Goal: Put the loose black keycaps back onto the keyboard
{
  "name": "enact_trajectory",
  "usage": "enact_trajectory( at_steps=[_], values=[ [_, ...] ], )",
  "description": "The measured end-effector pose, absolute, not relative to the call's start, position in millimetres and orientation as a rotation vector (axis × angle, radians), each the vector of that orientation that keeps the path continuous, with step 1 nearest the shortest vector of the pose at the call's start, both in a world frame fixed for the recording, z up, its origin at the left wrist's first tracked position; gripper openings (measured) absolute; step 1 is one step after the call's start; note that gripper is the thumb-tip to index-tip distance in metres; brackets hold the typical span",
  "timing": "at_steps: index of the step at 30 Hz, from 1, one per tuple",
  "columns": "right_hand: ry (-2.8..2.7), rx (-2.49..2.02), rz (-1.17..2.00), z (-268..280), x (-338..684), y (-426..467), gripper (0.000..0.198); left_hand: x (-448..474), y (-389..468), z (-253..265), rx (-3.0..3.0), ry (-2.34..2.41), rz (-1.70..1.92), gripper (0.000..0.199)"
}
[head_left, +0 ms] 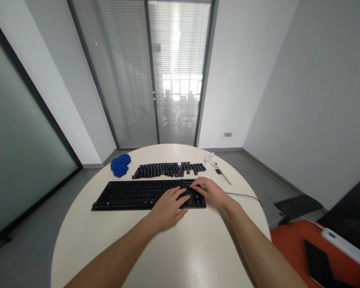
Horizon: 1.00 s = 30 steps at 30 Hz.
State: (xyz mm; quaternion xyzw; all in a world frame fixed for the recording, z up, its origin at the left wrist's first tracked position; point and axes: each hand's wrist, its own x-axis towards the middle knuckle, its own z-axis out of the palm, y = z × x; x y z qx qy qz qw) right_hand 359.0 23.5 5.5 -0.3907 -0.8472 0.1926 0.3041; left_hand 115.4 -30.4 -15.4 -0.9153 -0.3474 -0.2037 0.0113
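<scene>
A black keyboard (129,195) lies across the round table, most of its main area showing bare key positions without caps. Some keycaps sit on the number pad at its right end. My left hand (169,206) rests over the right part of the keyboard, palm down, fingers stretched and spread. Above the upper number pad is my right hand (210,191), its fingertips drawn together at the keys; anything between them is hidden. Behind the keyboard, loose black keycaps (159,170) lie in rows, with a smaller group of keycaps (193,167) to the right.
A blue cloth (120,165) lies at the table's back left. Crumpled white tissue (210,158) and a thin stick-like tool (224,175) are at the back right. The keyboard cable (243,195) runs off the right edge. An orange chair (294,240) holds a dark phone (319,262) and white power strip (345,246).
</scene>
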Motion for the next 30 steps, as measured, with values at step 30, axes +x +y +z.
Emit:
enact_trajectory(
  at_steps=[30],
  values=[
    [-2.134, -0.993, 0.884, 4.1, 361.1, 19.9, 0.028, 116.1, -29.8, -16.3, -2.859, -1.119, -0.616, 0.049]
  ],
)
